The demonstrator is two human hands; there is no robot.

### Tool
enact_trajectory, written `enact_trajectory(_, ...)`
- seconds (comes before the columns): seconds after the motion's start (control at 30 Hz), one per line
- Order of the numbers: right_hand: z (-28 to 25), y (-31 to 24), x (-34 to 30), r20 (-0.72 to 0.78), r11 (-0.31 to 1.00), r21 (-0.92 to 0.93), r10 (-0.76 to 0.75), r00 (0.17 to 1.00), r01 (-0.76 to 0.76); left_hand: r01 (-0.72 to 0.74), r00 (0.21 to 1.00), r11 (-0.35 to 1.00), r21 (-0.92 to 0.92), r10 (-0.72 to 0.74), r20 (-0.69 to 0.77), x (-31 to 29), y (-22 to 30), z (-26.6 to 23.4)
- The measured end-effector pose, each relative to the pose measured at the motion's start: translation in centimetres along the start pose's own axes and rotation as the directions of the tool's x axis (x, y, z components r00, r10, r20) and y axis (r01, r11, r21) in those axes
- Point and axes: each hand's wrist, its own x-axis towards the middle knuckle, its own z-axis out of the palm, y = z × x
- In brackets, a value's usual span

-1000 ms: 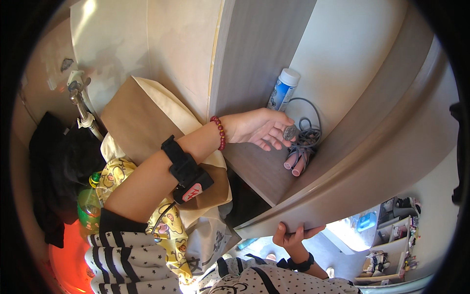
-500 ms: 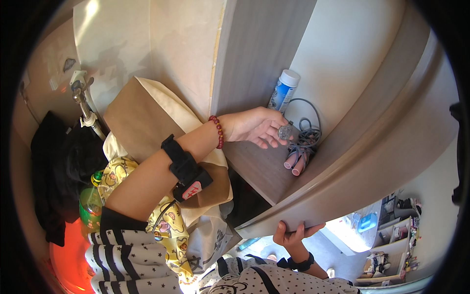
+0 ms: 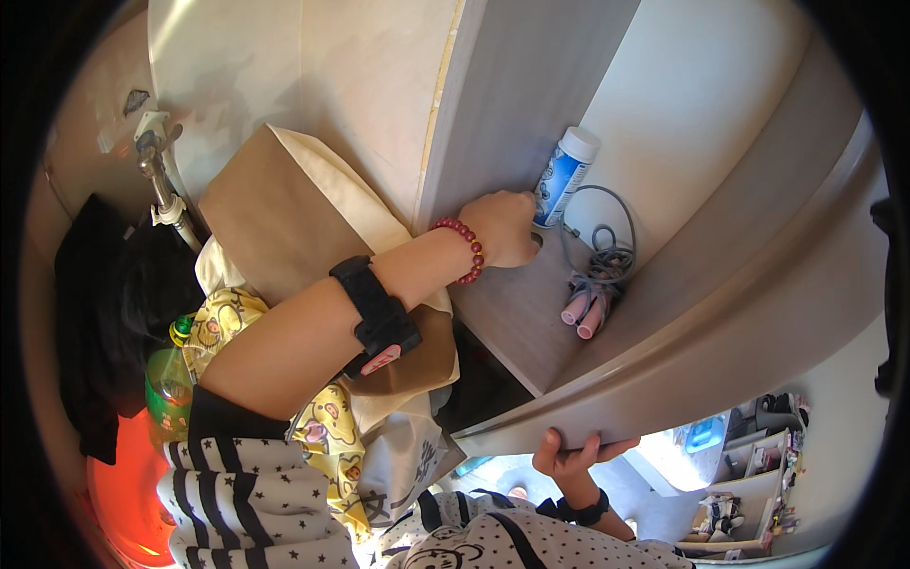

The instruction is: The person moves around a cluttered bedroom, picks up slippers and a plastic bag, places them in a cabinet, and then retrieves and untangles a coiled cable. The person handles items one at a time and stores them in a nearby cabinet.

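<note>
My left hand (image 3: 502, 228) is closed, its back toward me, over the wooden shelf (image 3: 517, 318) right beside a blue-and-white bottle (image 3: 561, 180) with a white cap. A small dark edge shows at its fingers; most of whatever it holds is hidden. To the right of it on the shelf lies a jump rope (image 3: 592, 303) with pink handles and a coiled grey cord. Low in the view, my right hand (image 3: 575, 460) grips the lower edge of the grey-brown cabinet board (image 3: 654, 398) with its fingertips.
A brown-and-cream cloth bag (image 3: 284, 209) and yellow patterned fabric (image 3: 332, 427) lie under my left forearm. At the left are a metal pipe fitting (image 3: 163, 180), black cloth (image 3: 104, 313), a green bottle (image 3: 169, 394) and an orange-red tub (image 3: 118, 493). Lower right stands a filled shelf unit (image 3: 758, 493).
My left hand has gone from palm up with spread fingers to closed, moving slightly left. The small round grey thing at its fingertips no longer shows. My right hand keeps its grip.
</note>
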Motion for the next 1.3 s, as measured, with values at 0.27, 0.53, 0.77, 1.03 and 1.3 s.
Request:
enact_trajectory(0.27,0.4,-0.1,-1.2,-0.043,0.999,-0.041,0.016,0.999,-0.018,-0.111,0.994,0.976,0.189,0.106,0.036,-0.7,0.2,0.0)
enact_trajectory(0.53,0.2,0.0,-0.7,-0.044,0.997,-0.078,-0.004,0.999,0.000,-0.126,0.991,0.966,0.226,0.131,-0.009,0.3,2.8,-0.3)
enact_trajectory(0.77,0.0,-0.8,2.7,0.000,1.000,0.001,0.002,1.000,-0.002,-0.161,0.987,0.986,0.048,0.159,0.031,4.2,4.6,1.5)
enact_trajectory(1.03,-0.3,-1.3,5.2,0.040,0.999,0.044,-0.023,0.999,0.021,-0.362,0.932,0.858,0.363,0.347,0.110,8.2,3.1,5.0)
enact_trajectory(1.3,-0.2,-1.1,3.7,0.018,0.981,-0.172,-0.089,0.996,0.091,-0.376,0.926,0.875,0.304,0.369,0.083,9.4,2.6,6.8)
